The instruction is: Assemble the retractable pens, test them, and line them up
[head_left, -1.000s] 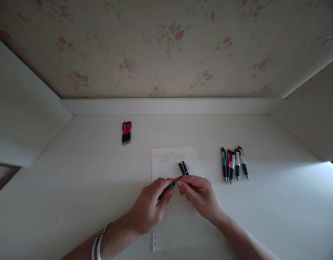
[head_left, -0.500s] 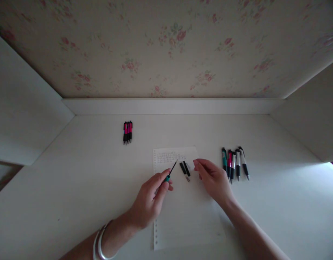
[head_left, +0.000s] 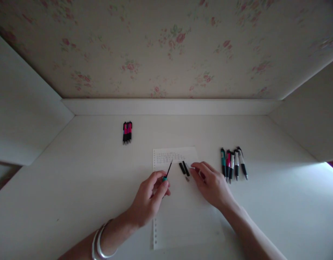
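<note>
My left hand [head_left: 151, 195] is closed round a teal pen body [head_left: 164, 178] whose thin black refill [head_left: 169, 169] sticks up over a sheet of lined paper [head_left: 182, 213]. Two black pen parts [head_left: 184, 169] lie side by side on the paper just right of the refill. My right hand [head_left: 211, 184] rests on the paper beside those parts, fingertips pinched at a small pale piece [head_left: 192, 167] I cannot make out clearly.
A row of several pens [head_left: 233, 164] lies to the right of the paper. Two pink-and-black pens [head_left: 126, 132] lie at the back left of the white desk [head_left: 74, 180]. White side walls and a back ledge [head_left: 169, 106] enclose the desk.
My hands came apart: the right hand let go of the pen tip and moved right to the loose parts. The left hand tilted the pen body so the refill points up.
</note>
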Demonstrator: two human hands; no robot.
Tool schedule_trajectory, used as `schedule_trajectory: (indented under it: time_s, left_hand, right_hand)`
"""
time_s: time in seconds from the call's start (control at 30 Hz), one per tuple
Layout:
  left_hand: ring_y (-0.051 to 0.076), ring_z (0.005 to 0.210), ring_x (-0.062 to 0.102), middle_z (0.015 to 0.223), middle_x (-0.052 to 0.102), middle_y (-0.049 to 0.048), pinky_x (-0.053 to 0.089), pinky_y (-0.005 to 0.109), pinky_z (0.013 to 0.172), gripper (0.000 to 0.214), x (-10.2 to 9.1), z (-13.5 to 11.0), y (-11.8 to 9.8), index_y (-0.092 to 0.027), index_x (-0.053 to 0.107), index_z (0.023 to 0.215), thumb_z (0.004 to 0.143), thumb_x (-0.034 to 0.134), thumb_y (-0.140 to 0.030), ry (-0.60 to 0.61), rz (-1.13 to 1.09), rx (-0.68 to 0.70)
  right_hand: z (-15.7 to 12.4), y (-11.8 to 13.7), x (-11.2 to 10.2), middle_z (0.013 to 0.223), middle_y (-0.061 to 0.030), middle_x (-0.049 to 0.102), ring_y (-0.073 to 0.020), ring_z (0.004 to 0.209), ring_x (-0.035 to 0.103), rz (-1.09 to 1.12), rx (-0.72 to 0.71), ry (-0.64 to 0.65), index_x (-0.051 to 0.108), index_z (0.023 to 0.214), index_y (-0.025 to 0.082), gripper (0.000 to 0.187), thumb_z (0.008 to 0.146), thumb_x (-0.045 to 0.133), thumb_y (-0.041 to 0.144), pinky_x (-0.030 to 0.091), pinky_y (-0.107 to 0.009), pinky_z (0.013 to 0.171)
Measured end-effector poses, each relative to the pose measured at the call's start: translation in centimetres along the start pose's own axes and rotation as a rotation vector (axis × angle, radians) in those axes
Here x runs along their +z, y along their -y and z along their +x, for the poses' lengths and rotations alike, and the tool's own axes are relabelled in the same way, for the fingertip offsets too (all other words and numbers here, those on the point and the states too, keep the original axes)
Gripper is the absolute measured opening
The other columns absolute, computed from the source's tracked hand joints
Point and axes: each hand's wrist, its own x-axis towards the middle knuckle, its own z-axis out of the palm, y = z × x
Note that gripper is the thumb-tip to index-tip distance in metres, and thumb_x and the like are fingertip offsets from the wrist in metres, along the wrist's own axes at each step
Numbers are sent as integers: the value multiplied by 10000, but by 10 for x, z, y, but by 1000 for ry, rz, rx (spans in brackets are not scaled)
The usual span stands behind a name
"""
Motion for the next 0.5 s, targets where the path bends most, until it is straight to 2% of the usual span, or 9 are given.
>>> schedule_trajectory:
  time_s: [0.1,0.17,0.27,0.37,0.5]
  left_hand:
    - [148,743,646,866,632,25,516,276,691,302,0,0,0,-183,547,1129,982,518,-445,20,1,-10]
    - [143,722,634,860,626,23,508,273,674,289,0,0,-1,-182,555,1105,985,508,-440,34,16,-13]
    - [136,694,603,836,613,15,493,269,659,277,-1,1,-3,-181,567,1073,990,491,-433,40,47,-8]
    - [133,661,574,785,595,4,477,261,633,282,-2,2,-4,-180,575,1061,991,477,-435,42,74,-13]
    - [136,652,568,758,586,2,470,254,617,295,-2,2,-4,-176,581,1061,987,474,-440,49,93,-22]
  right_hand:
    - [3,-7,3,1050,-93,683,-227,857,657,-28,-19,2,629,1228,211,288,1000,462,268,510,-338,732]
    - [5,-8,5,1082,-115,673,-262,926,652,-101,-75,31,621,1283,206,330,995,463,243,517,-396,803]
    - [7,-8,6,1068,-125,663,-279,901,649,-201,-117,62,654,1263,210,328,993,472,242,518,-452,811]
    - [7,-7,7,1064,-120,659,-266,885,655,-200,-110,51,696,1194,209,290,990,495,258,523,-436,802]
    - [7,-9,7,1070,-114,666,-260,906,659,-186,-126,31,681,1229,222,299,982,517,251,518,-416,802]
